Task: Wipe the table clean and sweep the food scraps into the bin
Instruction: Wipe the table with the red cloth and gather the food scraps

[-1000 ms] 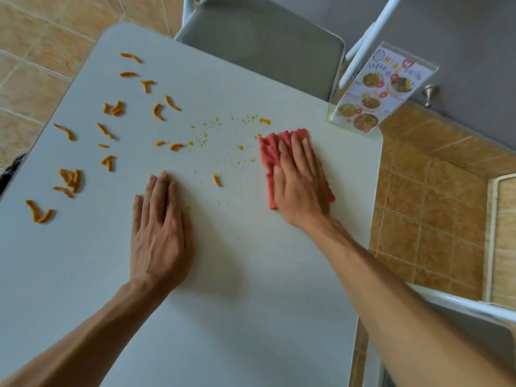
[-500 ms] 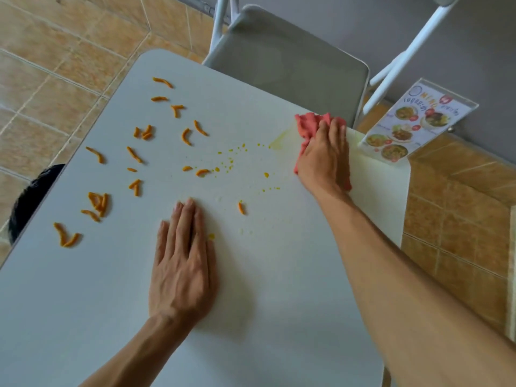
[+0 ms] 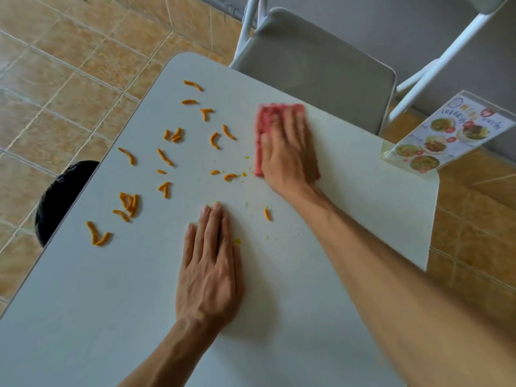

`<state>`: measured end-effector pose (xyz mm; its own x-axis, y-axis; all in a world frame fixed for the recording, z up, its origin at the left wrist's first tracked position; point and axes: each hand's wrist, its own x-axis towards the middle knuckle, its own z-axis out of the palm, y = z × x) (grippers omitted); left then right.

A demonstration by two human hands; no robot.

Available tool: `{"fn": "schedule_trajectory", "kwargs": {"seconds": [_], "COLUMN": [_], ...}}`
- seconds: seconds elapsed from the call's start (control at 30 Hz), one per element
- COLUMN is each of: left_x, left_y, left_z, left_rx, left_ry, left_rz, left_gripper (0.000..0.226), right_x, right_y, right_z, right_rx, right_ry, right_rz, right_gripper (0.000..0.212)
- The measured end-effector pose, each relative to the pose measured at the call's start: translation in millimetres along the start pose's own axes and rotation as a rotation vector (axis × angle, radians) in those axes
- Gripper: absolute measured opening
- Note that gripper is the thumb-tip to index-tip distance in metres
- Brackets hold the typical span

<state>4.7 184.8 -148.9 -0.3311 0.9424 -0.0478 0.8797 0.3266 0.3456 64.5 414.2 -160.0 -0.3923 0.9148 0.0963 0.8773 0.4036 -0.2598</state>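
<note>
I'm pressing my right hand (image 3: 289, 152) flat on the cloth (image 3: 264, 127) near the table's (image 3: 363, 191) far edge; my left hand (image 3: 209, 272) is lying open mid-table beside the scraps (image 3: 164, 157).

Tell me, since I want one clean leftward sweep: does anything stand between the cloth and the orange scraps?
Nothing visible does. The pink cloth under the right hand has bare table between it and the orange scraps. The left hand rests nearer, below that path.
</note>
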Motion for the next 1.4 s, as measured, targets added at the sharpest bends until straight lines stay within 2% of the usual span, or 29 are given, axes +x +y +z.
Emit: {"fn": "schedule_trajectory", "kwargs": {"seconds": [0.07,0.1,0.13,0.2,0.27,0.33,0.4,0.5,0.53,0.57,0.67,0.7,0.73,0.8,0.87,0.93,1.0,1.07,1.17,1.23,1.3,1.33,1.4], "left_x": [2,2,2,0,-1,0,0,2,3,3,1,0,0,1,1,1,1,0,0,0,-1,-1,0], "left_y": [1,1,0,-1,-2,-2,-2,0,0,0,-2,-4,-4,-4,-4,-4,-4,-3,0,0,-1,0,1], "left_z": [0,0,0,0,0,0,-1,-2,-2,-2,-1,-2,-2,-1,-1,-1,-1,-1,-1,-1,0,0,-1], "left_rx": [-0.007,-0.009,-0.011,-0.013,-0.019,-0.025,-0.030,-0.043,-0.042,-0.038,-0.035,-0.034,-0.036,-0.035,-0.023,-0.015,-0.009,-0.011,-0.010,-0.006,-0.011,-0.013,-0.015], "left_ry": [-0.002,-0.005,-0.008,-0.015,-0.018,-0.009,-0.008,-0.006,-0.003,-0.001,0.002,0.003,0.004,0.012,0.015,0.015,0.007,0.002,0.000,-0.001,-0.006,-0.007,-0.007], "left_rz": [-0.004,-0.008,-0.009,-0.010,-0.013,-0.012,-0.012,-0.022,-0.025,-0.025,-0.017,-0.014,-0.011,-0.009,-0.007,-0.003,-0.005,-0.009,-0.019,-0.015,-0.016,-0.019,-0.025], "left_gripper": [0.057,0.057,0.057,0.057,0.057,0.057,0.057,0.057,0.056,0.056,0.056,0.056,0.055,0.055,0.055,0.055,0.055,0.056,0.057,0.058,0.059,0.059,0.059], "right_x": [9,19,28,34,15,-29,-85,-138,-142,-145,-155,-158,-159,-159,-158,-148,-135,-131,-149,-169,-187,-195,-212], "right_y": [9,19,30,53,66,52,38,58,73,87,93,76,55,16,-8,-1,38,93,165,178,161,146,108], "right_z": [-3,-8,-14,-26,-34,-31,-27,-36,-41,-43,-40,-34,-28,-15,-8,-16,-28,-39,-65,-74,-70,-66,-58], "right_rx": [-0.037,-0.058,-0.077,-0.048,0.032,0.007,-0.032,-0.063,-0.073,-0.080,-0.083,-0.085,-0.085,-0.071,-0.031,0.028,0.059,0.036,0.001,0.042,0.023,-0.014,-0.072], "right_ry": [-0.110,-0.134,-0.152,-0.165,-0.083,0.027,0.050,-0.103,-0.095,-0.053,0.186,0.241,0.273,0.252,0.151,0.023,-0.017,0.030,0.081,0.140,0.209,0.236,0.205], "right_rz": [-0.352,-0.420,-0.391,-0.102,0.187,0.286,0.133,-0.195,-0.181,-0.056,0.550,0.656,0.668,0.507,0.223,-0.047,-0.147,-0.002,0.383,0.644,0.850,0.877,0.750], "right_gripper": [0.061,0.063,0.065,0.066,0.065,0.063,0.058,0.056,0.057,0.057,0.057,0.056,0.055,0.052,0.052,0.055,0.057,0.057,0.060,0.057,0.054,0.054,0.054]}}
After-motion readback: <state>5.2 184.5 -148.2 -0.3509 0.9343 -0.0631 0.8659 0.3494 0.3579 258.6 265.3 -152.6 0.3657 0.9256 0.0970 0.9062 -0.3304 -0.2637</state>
